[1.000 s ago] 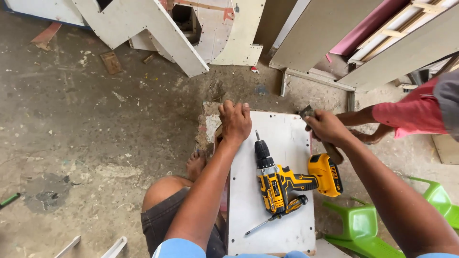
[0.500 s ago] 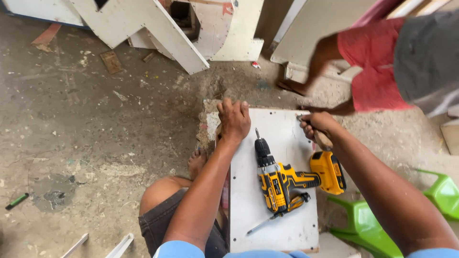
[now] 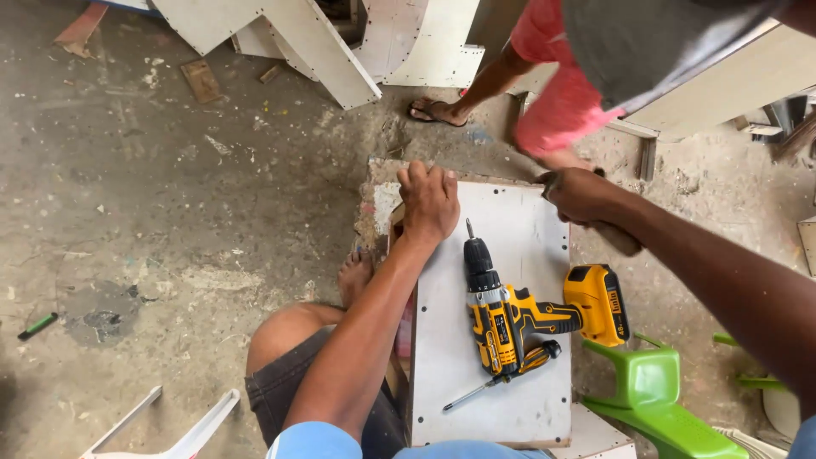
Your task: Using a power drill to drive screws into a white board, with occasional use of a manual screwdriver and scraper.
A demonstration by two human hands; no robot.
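Our left hand point(image 3: 429, 202) presses flat on the white board's point(image 3: 510, 391) far-left corner, our right hand point(image 3: 576, 194) grips a tool handle point(image 3: 616, 238) at its far-right edge, cordless drill point(image 3: 501, 314) idle between.

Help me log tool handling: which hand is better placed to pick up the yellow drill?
Probably the right hand. It sits at the white board's far right corner, on the side where the drill's handle and battery point. The left hand presses flat on the board's far left edge, apparently steadying it.
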